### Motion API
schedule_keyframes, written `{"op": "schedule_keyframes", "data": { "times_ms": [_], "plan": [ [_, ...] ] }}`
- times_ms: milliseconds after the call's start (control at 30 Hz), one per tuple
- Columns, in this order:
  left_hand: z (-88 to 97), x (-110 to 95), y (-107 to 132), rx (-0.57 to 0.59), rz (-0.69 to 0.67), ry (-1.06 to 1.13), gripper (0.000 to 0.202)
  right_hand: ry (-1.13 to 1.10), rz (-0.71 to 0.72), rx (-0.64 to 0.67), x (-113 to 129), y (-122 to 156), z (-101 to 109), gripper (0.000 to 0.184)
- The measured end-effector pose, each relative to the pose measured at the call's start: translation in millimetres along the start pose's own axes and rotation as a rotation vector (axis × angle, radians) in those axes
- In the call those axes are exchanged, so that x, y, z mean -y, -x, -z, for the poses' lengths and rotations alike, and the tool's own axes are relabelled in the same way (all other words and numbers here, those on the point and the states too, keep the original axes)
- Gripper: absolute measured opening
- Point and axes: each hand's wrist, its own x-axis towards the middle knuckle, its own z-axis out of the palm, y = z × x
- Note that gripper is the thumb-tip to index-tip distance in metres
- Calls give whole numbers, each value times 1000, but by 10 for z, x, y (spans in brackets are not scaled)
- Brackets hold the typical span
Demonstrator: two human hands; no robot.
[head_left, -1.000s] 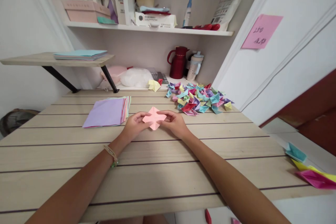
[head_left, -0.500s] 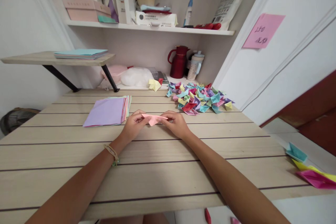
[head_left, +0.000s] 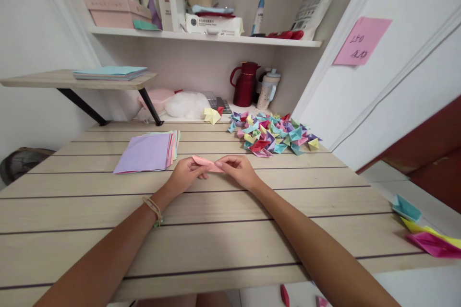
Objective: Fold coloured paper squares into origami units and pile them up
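A folded pink paper is held just above the wooden table, pinched from both ends. My left hand grips its left end with closed fingers, and my right hand grips its right end the same way. The paper now looks like a narrow flat strip. A stack of square coloured sheets, purple on top, lies to the left of my hands. A pile of several small folded paper pieces in many colours lies to the right and behind.
A red jug and a pale cup stand at the back. A small shelf juts over the table's left. Folded paper boats lie at the right edge. A pink note is stuck on the door.
The pink paper went from an open star-like shape to a flattened narrow strip as both hands folded it together; the hands stayed in place.
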Motion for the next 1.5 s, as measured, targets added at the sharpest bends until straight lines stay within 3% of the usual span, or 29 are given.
{"op": "schedule_keyframes", "data": {
  "times_ms": [367,500,600,733,933,1033,1133,1333,1500],
  "plan": [
    [17,59,-14,45,28,71,21,-14,-49,17,-49,-17,14,22],
    [30,38,-26,13,22,98,22,-90,-81,64,-81,-18,15,30],
    [21,4,-18,50,11,85,20,-70,-78,83,-84,-8,4,33],
    [3,-34,-6,97,-2,98,22,-20,-17,36,-87,0,-14,26],
    [40,-21,-16,137,92,236,34,98,94,-138,-74,-8,-8,16],
    [72,-13,-20,163,112,244,38,186,197,-116,-58,-16,4,20],
    [76,-3,-21,128,107,226,41,163,238,-41,-49,-14,12,20],
    [39,40,-29,-19,59,219,33,44,50,112,-60,18,14,23],
    [52,64,-51,-102,-25,156,21,90,38,23,-57,9,19,20]
  ]
}}
